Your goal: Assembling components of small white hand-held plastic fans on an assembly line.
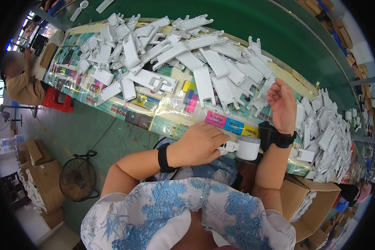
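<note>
My left hand (201,143) is at the table's near edge, its fingers wrapped round a white plastic piece (229,146) with a dark mark on it. Against the end of that piece is a round white part (248,149) with a grey top; whether the two are joined I cannot tell. My right hand (282,106) is raised over the table's right side, palm turned inward, fingers loosely curled and apart with nothing in them. Beside its wrist sits a black object (266,133). A large heap of flat white plastic parts (204,83) lies beyond both hands.
A second pile of white parts (325,137) is at the right. Below it stands an open cardboard box (308,204). On the floor at left are a black fan (78,178) and cartons (48,185). Another person (23,79) sits far left near a red stool (57,100).
</note>
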A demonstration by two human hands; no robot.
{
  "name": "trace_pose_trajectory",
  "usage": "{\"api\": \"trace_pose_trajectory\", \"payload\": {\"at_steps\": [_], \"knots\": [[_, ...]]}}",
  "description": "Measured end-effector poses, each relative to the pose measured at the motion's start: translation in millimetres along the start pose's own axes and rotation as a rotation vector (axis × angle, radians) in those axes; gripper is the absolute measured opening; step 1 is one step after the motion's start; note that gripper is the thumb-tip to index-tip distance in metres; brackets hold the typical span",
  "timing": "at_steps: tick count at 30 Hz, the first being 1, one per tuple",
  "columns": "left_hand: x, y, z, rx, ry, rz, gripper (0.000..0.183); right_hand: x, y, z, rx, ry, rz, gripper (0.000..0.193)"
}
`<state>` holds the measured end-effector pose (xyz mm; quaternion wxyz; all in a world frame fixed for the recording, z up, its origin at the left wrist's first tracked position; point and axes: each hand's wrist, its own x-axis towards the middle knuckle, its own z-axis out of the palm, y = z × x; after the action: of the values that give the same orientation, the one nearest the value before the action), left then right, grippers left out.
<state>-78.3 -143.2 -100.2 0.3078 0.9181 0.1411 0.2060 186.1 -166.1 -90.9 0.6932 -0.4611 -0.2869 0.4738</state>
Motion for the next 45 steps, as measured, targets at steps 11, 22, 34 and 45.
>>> {"api": "trace_pose_trajectory", "payload": {"at_steps": [11, 22, 34, 45], "knots": [[4, 2, -4, 0.008, 0.010, 0.040, 0.034, -3, -4, 4, -0.074, 0.069, -0.046, 0.026], [163, -91, -159, 0.016, 0.203, -0.420, 0.028, -15, -13, 14, -0.097, 0.187, -0.347, 0.018], [201, -137, -183, 0.940, 0.421, 0.533, 0.039, -40, -29, 45, -0.426, 0.086, -0.200, 0.008], [203, -123, -197, 0.953, 0.423, 0.470, 0.043, -42, -54, 51, -0.613, -0.058, -0.291, 0.009]]}}
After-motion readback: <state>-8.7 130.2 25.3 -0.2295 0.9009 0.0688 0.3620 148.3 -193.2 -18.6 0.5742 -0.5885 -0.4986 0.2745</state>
